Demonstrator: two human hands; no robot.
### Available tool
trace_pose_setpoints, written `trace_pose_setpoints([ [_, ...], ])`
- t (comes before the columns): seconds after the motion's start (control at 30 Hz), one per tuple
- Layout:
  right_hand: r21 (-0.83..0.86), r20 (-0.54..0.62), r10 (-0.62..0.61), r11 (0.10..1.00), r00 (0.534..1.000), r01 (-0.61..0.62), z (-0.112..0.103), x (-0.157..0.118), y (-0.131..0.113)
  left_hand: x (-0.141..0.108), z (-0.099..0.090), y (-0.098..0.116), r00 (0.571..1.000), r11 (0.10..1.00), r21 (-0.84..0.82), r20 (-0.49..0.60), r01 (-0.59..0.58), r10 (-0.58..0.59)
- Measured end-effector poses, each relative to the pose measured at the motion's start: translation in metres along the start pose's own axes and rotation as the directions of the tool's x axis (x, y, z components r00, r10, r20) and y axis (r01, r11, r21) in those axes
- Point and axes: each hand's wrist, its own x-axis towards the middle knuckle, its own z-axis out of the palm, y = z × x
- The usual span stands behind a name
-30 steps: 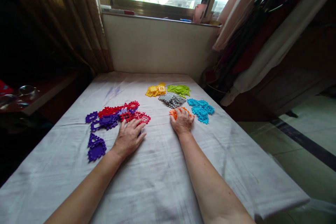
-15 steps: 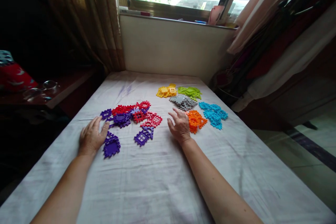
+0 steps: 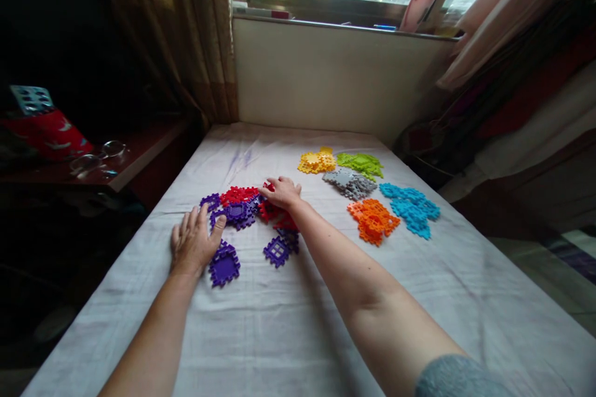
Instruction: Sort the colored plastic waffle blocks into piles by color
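My left hand lies with fingers spread at the left edge of a group of purple interlocking plastic tiles. Its thumb is just above a separate dark purple tile. Over the red interlocking tiles reaches my right hand, palm down and fingers apart, hiding part of them; contact under the fingers cannot be made out. Beneath the right forearm, a purple window-shaped tile lies near more purple pieces.
Sorted piles of yellow, green, grey, orange and blue tiles lie at the right on the white sheet. A side table at left bears glasses and a red container.
My right hand has moved left from beside the orange tiles to over the red ones. My left hand stays by the purple tiles. The camera view has shifted, moving the scene rightward.
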Motion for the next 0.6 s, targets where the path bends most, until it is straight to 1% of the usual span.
trace_pose_setpoints([
  [0.1, -0.034, 0.034, -0.188, 0.981, 0.982, 0.189, 0.01, -0.015, -0.009, 0.0, 0.0, 0.0, 0.999, 0.999, -0.02, -0.018, -0.027, 0.027],
  [0.2, -0.027, 0.053, -0.344, 0.938, 0.937, 0.346, 0.015, -0.042, -0.015, -0.001, -0.002, -0.001, 0.997, 0.997, -0.048, -0.056, -0.059, 0.056],
  [0.27, 0.004, 0.044, -0.415, 0.91, 0.909, 0.416, 0.014, -0.062, -0.016, -0.001, -0.004, -0.002, 0.995, 0.995, -0.068, -0.072, -0.079, 0.074],
  [0.33, 0.043, -0.012, -0.437, 0.898, 0.899, 0.437, 0.012, -0.079, -0.011, 0.0, -0.006, -0.003, 0.992, 0.991, -0.089, -0.088, -0.102, 0.094],
  [0.37, 0.056, -0.058, -0.414, 0.907, 0.908, 0.417, 0.01, -0.086, -0.006, 0.0, -0.006, -0.003, 0.99, 0.989, -0.1, -0.097, -0.11, 0.1],
  [0.4, 0.063, -0.114, -0.362, 0.927, 0.925, 0.37, 0.009, -0.092, 0.0, 0.0, -0.006, -0.003, 0.989, 0.987, -0.111, -0.102, -0.115, 0.104],
  [0.47, 0.071, -0.221, -0.188, 0.976, 0.957, 0.208, 0.008, -0.101, 0.018, -0.001, -0.006, -0.003, 0.991, 0.984, -0.135, -0.083, -0.12, 0.11],
  [0.5, 0.079, -0.26, -0.097, 0.989, 0.961, 0.122, 0.008, -0.106, 0.028, -0.001, -0.005, -0.003, 0.991, 0.981, -0.149, -0.058, -0.127, 0.119],
  [0.53, 0.093, -0.284, -0.032, 0.994, 0.958, 0.061, 0.01, -0.11, 0.038, -0.001, -0.005, -0.003, 0.99, 0.976, -0.166, -0.032, -0.139, 0.136],
  [0.57, 0.115, -0.292, -0.004, 0.993, 0.957, 0.04, 0.012, -0.114, 0.048, -0.001, -0.005, -0.003, 0.987, 0.97, -0.185, -0.011, -0.158, 0.159],
  [0.6, 0.148, -0.291, -0.01, 0.987, 0.957, 0.056, 0.014, -0.117, 0.058, -0.001, -0.006, -0.003, 0.982, 0.961, -0.21, 0.003, -0.182, 0.187],
])
